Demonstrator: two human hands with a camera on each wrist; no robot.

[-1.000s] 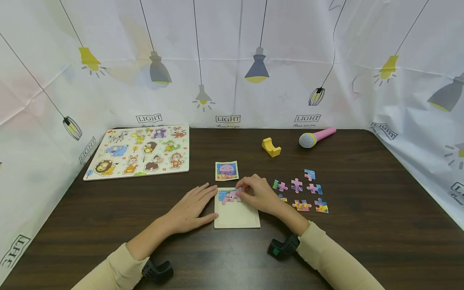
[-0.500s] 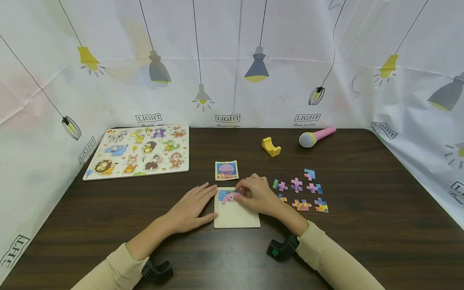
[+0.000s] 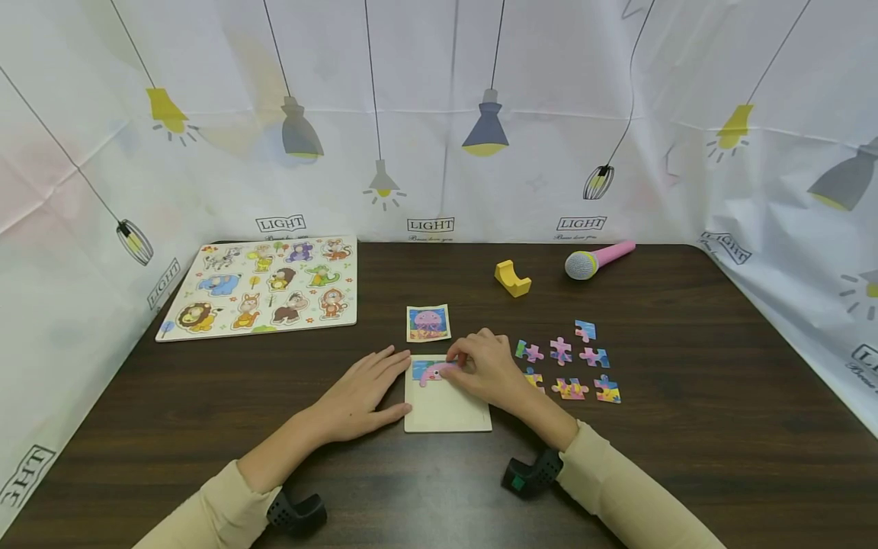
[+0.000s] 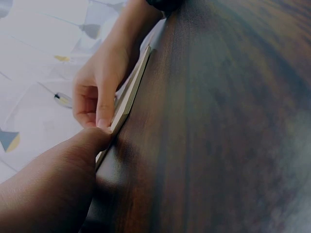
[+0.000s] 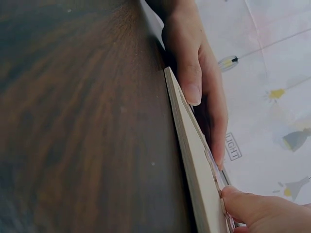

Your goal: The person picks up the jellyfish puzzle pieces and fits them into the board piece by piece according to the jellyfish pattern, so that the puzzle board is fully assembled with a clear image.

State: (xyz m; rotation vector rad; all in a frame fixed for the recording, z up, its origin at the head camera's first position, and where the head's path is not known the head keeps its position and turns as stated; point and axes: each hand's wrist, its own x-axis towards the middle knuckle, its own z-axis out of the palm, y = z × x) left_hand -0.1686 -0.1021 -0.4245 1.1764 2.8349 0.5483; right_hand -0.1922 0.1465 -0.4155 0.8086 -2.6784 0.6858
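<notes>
A pale wooden puzzle board (image 3: 447, 413) lies flat on the table, with blue and pink jigsaw pieces (image 3: 425, 370) along its top edge. My left hand (image 3: 355, 400) rests at the board's left side, fingers extended and touching its edge. Over the top right of the board, my right hand (image 3: 491, 369) pinches a puzzle piece between thumb and forefinger; the fingers mostly hide that piece. In the right wrist view, the right thumb (image 5: 238, 201) is against pieces in the board. Several loose jigsaw pieces (image 3: 570, 389) lie right of my right hand.
A small jellyfish picture card (image 3: 428, 324) lies just beyond the board. Farther back are a yellow curved block (image 3: 512, 279) and a pink toy microphone (image 3: 598, 261). An animal puzzle board (image 3: 261, 288) lies at the back left. A printed cloth (image 3: 439, 99) hangs behind the table.
My right hand shifts slightly, and its thumb now covers more of the pink pieces. More of a yellow loose piece shows beside the right wrist. My left hand stays in place.
</notes>
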